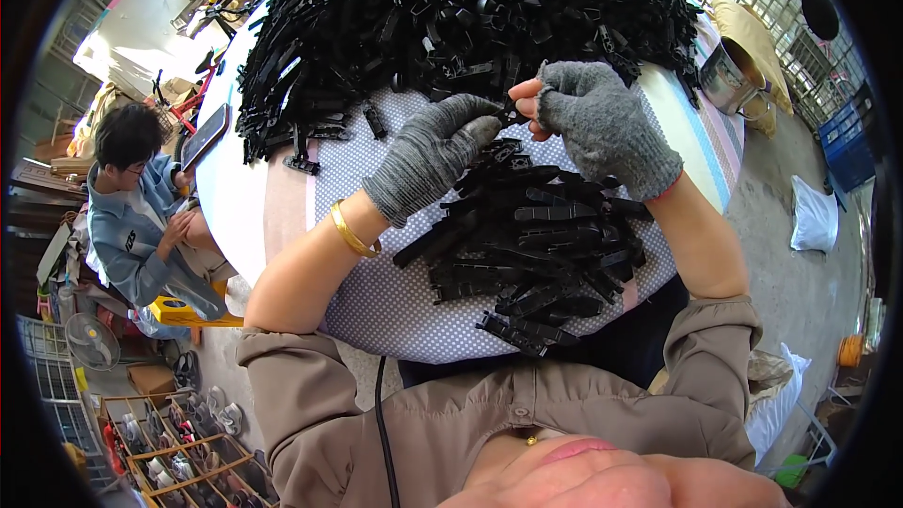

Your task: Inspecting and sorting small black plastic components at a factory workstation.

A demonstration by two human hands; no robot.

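My left hand (437, 146) and my right hand (602, 122) wear grey knitted gloves; bare fingertips poke out of the right one. Over the table (367, 306) they nearly meet, with the fingers of both closed around a small black plastic part (511, 118), mostly hidden between them. A big heap of black plastic parts (451, 19) rises just beyond my hands. Closer to me, below my hands, lies a smaller pile of long black plastic pieces (555, 235). A patterned cloth covers the round table.
Left of the table sits a person in a blue jacket (141, 235), beside a phone (205, 136) at the edge. A fan (91, 341) and a shoe rack (179, 452) stand lower left. To the right are a metal pot (729, 75), a white sack (814, 214) and a blue crate (847, 141).
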